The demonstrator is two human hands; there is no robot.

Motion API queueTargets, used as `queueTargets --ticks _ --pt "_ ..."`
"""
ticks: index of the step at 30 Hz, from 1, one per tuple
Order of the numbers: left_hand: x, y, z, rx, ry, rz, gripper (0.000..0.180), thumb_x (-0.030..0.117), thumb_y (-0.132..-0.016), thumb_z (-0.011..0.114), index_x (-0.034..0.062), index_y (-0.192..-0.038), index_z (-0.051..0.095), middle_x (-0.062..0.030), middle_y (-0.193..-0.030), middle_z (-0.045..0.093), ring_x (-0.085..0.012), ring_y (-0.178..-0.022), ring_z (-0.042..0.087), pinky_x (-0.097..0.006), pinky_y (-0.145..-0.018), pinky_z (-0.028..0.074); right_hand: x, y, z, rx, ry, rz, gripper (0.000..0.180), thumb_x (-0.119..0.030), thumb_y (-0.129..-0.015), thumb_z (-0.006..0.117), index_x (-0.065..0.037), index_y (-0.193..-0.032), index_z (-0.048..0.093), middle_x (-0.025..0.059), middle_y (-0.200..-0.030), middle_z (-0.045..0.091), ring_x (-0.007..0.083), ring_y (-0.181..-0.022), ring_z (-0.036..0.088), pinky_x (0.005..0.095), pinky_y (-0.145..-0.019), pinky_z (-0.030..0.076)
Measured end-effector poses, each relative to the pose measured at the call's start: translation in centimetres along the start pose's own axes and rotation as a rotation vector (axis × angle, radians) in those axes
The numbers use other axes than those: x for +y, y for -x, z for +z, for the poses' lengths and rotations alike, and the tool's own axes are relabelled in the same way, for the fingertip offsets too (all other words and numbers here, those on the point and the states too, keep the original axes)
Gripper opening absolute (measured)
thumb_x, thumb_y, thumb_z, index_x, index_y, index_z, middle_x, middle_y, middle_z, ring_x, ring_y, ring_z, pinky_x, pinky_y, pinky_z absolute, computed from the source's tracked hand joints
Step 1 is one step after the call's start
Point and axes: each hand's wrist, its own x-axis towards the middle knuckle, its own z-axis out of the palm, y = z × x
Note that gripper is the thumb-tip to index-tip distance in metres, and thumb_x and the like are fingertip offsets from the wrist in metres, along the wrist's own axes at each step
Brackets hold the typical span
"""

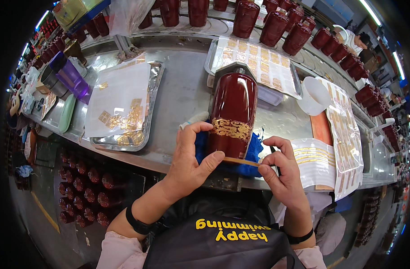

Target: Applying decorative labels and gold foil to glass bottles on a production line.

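A glossy dark red bottle [234,99] lies in front of me, its base toward me and its neck pointing away. Around its lower part runs an ornate gold decal [232,128]. My left hand [187,157] grips the bottle's left side, index finger beside the decal and thumb at the base edge. Along that edge stretches a thin gold-tan strip [241,161], its left end by my left thumb. Thumb and fingers of my right hand [282,172] pinch the strip's right end. A blue cloth [255,149] is under the bottle.
To the left, a metal tray [147,130] bears sheets with gold decals. Another decal tray [296,76] stands behind the bottle. At right are a white bowl [313,96] and strip sheets [309,157]. A purple bottle [69,77] stands far left; several red bottles [246,19] line the back.
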Motion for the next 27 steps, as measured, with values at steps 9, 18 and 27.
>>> queueTargets --ticks 9,18,27 --pt "-0.23 -0.12 0.02 0.011 0.0 0.033 0.058 0.033 -0.088 0.068 0.0022 -0.129 0.041 -0.0173 -0.123 0.047 -0.031 -0.118 0.042 -0.041 -0.104 0.031 0.5 0.17 0.36 -0.01 -0.022 0.046 0.013 -0.012 -0.086 0.068 -0.003 -0.085 0.059 0.0192 -0.12 0.051 0.0316 -0.113 0.049 0.038 -0.093 0.04" --pt "-0.51 -0.02 -0.07 0.003 0.074 -0.026 0.059 0.032 -0.087 0.069 0.0026 -0.13 0.04 -0.017 -0.123 0.046 -0.0306 -0.118 0.042 -0.04 -0.104 0.031 0.38 -0.12 0.62 -0.014 -0.021 0.017 0.013 -0.012 -0.085 0.069 -0.003 -0.085 0.059 0.0188 -0.118 0.051 0.032 -0.111 0.05 0.0378 -0.094 0.04" --pt "-0.12 -0.2 0.05 0.007 -0.035 0.024 0.066 0.034 -0.086 0.07 0.0018 -0.133 0.038 -0.018 -0.124 0.045 -0.0306 -0.119 0.043 -0.04 -0.104 0.032 0.03 -0.16 0.53 -0.012 -0.03 0.03 0.013 -0.012 -0.085 0.069 -0.003 -0.085 0.059 0.0183 -0.118 0.051 0.0323 -0.112 0.049 0.0379 -0.094 0.04"
